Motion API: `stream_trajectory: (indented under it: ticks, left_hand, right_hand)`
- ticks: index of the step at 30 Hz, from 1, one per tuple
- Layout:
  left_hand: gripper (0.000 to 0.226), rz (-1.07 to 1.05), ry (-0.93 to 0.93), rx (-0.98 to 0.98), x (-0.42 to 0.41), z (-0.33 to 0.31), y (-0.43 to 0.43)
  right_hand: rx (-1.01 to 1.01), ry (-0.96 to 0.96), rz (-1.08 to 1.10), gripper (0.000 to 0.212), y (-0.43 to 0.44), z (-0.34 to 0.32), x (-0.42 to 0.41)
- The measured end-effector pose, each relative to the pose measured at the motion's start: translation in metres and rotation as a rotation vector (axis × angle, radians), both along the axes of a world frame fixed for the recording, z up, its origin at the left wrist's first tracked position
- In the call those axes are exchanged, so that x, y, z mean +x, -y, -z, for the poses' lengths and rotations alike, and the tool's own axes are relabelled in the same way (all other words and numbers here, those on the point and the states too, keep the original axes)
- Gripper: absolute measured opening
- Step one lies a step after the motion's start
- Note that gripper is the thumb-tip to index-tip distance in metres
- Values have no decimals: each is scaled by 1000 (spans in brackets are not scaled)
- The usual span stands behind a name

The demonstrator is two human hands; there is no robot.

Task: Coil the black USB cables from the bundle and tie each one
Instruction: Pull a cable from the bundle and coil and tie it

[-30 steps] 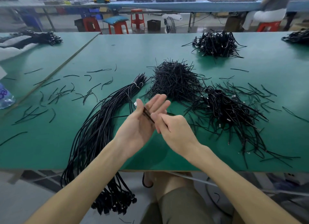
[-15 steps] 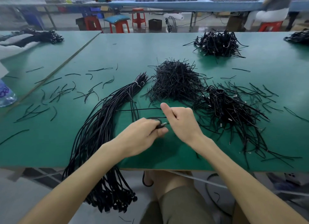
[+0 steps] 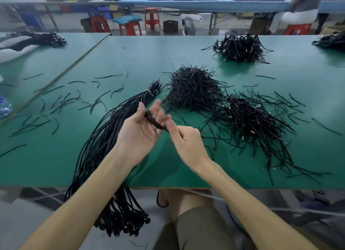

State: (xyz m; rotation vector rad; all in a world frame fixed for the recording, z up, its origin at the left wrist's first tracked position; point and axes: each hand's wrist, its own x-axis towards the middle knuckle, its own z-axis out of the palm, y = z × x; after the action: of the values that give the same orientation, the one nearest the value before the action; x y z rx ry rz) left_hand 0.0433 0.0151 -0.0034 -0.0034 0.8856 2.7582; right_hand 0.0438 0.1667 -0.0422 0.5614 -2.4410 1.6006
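Note:
A long bundle of black USB cables [image 3: 97,149] runs from mid-table over the near edge, its plugs hanging below. My left hand [image 3: 141,130] is palm up above the green table [image 3: 56,162], with a coiled black cable [image 3: 155,122] lying across its fingers, thumb against it. My right hand [image 3: 186,139] pinches the near end of that coil between thumb and forefinger, the other fingers curled. A pile of short black ties [image 3: 192,89] lies just beyond my hands. A heap of coiled, tied cables [image 3: 255,119] lies to the right.
Loose black ties [image 3: 61,102] are scattered over the left of the table. Another cable heap [image 3: 240,48] sits at the far right, more at the right edge [image 3: 332,41] and on the left table [image 3: 44,39]. A plastic bottle [image 3: 4,106] is at the left edge. Red stools stand beyond.
My left hand has turned palm up and lifted with the coil across its fingers. My right hand moved from a thumb-up fist to pinching the coil's near end.

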Motion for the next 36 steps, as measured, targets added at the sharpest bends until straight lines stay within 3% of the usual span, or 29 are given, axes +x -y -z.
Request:
stream_trajectory:
  ticks: [3, 6, 8, 10, 11, 12, 13, 16, 18, 23, 30, 36]
  left_hand:
    - [44, 20, -3, -77, 5, -4, 9]
    - [49, 40, -104, -403, 10, -7, 19]
    - [53, 38, -348, -951, 15, -6, 21]
    - [55, 51, -647, -1707, 17, 2, 21]
    - [54, 72, -745, -1947, 18, 7, 19]
    - [52, 69, -780, -2021, 18, 12, 18]
    - [49, 37, -760, -1970, 20, 16, 16]
    - [44, -3, -550, -1469, 19, 25, 6]
    - [37, -43, -477, -1191, 19, 26, -3]
    - [48, -47, -256, -605, 16, 17, -17]
    - [48, -40, -219, -319, 5, 6, -14]
    - [21, -58, -52, -130, 0, 4, -8]
  right_hand:
    - [168, -56, -43, 68, -11, 3, -11]
    - [246, -83, -26, 66, -21, 2, -22]
    - [278, -100, 28, 66, -25, -2, -28]
    - [280, -111, 70, 66, -22, -7, -30]
    - [252, -115, 94, 66, -19, -9, -30]
    - [202, -119, 120, 66, -15, -12, -28]
    - [134, -118, 143, 66, -11, -14, -27]
    - [-56, -60, 122, 69, 3, -14, -21]
    - [-113, -41, 77, 69, 14, -12, -15]
    - [-160, -110, 97, 60, 23, -13, -8]
    - [-1, -140, 75, 53, 13, 1, -3]
    - [188, -67, 61, 53, 3, 6, -4]
